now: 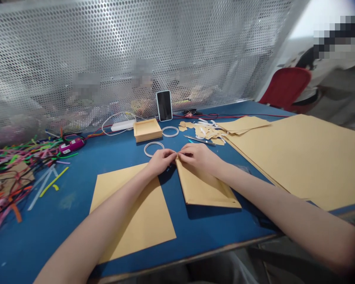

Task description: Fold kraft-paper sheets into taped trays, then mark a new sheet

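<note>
A piece of tan kraft paper with folded, raised edges rests at a tilt in front of me. My left hand is closed, its thumb and fingers pinching at the far left corner of that folded paper. From the other side my right hand pinches the same corner, its palm over the far edge. The exact fold between my fingertips is hidden. Under my left forearm a flat kraft paper sheet lies on the blue table.
Beyond my hands are two rolls of tape, stacked folded paper trays, a propped phone, a craft knife and paper scraps. Large kraft sheets lie right, coloured strips left. A person sits at far right.
</note>
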Action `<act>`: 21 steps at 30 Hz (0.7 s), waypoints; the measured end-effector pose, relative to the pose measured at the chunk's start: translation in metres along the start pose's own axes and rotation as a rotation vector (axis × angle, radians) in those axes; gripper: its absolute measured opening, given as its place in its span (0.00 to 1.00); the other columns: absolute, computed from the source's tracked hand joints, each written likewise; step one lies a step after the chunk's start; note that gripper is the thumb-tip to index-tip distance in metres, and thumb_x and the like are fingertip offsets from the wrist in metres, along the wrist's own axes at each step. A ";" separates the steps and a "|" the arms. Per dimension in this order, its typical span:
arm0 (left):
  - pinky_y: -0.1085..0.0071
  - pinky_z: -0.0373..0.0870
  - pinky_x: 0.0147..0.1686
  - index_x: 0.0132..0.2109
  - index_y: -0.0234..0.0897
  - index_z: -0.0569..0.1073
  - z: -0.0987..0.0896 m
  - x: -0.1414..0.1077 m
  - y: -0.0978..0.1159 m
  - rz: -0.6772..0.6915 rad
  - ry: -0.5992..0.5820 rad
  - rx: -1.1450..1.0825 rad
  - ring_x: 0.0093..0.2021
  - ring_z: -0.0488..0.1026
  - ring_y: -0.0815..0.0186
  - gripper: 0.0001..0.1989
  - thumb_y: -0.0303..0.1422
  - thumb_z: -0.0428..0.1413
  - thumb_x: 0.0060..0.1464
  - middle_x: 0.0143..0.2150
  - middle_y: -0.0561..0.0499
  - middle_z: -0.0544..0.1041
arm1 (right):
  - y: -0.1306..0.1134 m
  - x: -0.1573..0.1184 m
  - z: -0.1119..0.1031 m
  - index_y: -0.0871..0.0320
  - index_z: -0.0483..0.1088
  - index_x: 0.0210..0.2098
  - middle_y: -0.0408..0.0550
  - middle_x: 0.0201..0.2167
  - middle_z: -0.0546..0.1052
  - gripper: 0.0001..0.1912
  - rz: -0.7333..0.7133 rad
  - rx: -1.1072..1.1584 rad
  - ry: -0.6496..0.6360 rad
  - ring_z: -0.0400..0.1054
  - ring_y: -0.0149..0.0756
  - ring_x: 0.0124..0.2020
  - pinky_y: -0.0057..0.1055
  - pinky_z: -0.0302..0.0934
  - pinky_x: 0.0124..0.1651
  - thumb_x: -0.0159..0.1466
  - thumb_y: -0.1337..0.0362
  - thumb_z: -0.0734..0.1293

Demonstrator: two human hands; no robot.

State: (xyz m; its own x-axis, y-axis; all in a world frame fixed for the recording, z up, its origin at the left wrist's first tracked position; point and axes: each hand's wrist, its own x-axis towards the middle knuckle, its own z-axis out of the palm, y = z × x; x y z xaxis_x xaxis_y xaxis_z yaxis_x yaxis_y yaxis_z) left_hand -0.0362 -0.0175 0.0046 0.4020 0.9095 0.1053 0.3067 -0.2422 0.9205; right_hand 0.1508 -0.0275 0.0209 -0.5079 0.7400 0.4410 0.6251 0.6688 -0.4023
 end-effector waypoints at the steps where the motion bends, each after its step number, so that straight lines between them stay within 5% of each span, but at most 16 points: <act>1: 0.76 0.65 0.24 0.35 0.33 0.76 0.000 0.000 0.001 0.001 -0.001 0.003 0.25 0.71 0.68 0.10 0.35 0.54 0.56 0.25 0.52 0.76 | 0.000 0.000 0.000 0.58 0.79 0.32 0.50 0.32 0.79 0.13 -0.002 0.008 -0.002 0.72 0.37 0.33 0.32 0.64 0.39 0.63 0.64 0.62; 21: 0.75 0.67 0.28 0.33 0.34 0.76 0.001 -0.002 0.003 0.012 0.001 0.018 0.26 0.73 0.67 0.09 0.34 0.54 0.55 0.25 0.53 0.76 | 0.002 -0.001 -0.005 0.57 0.78 0.32 0.49 0.33 0.80 0.12 0.081 0.092 -0.045 0.73 0.37 0.34 0.32 0.65 0.39 0.63 0.62 0.63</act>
State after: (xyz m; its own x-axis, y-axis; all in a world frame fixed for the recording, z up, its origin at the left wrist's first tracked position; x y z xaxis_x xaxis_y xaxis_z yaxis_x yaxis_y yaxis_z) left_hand -0.0353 -0.0202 0.0073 0.4049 0.9069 0.1167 0.3177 -0.2592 0.9121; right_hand 0.1557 -0.0270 0.0239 -0.4853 0.7931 0.3682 0.6093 0.6087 -0.5081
